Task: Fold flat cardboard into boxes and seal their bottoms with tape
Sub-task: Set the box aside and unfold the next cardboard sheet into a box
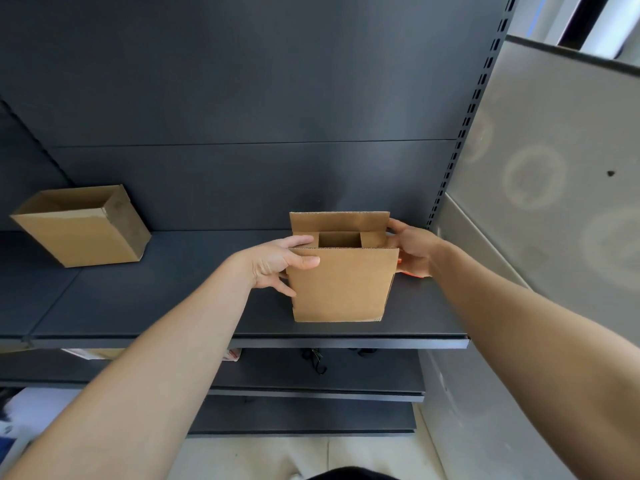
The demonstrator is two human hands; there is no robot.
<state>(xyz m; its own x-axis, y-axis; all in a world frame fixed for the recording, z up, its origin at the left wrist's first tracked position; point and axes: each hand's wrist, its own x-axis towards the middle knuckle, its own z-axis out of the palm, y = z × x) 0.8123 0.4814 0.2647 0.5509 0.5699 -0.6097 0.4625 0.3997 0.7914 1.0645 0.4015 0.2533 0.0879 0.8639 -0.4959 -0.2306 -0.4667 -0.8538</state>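
A small brown cardboard box stands upright on the dark shelf, right of centre. Its two short flaps are folded inward and its two long flaps stand up. My left hand grips the box's left side, thumb on the near panel. My right hand holds the right side, fingers at the far flap. Something small and orange-red shows under my right hand; I cannot tell what it is. A second, assembled box with clear tape on it lies on its side at the shelf's left.
The shelf has a dark back panel and a slotted upright at the right. A pale grey wall panel stands close on the right. Lower shelves hold cables and packets.
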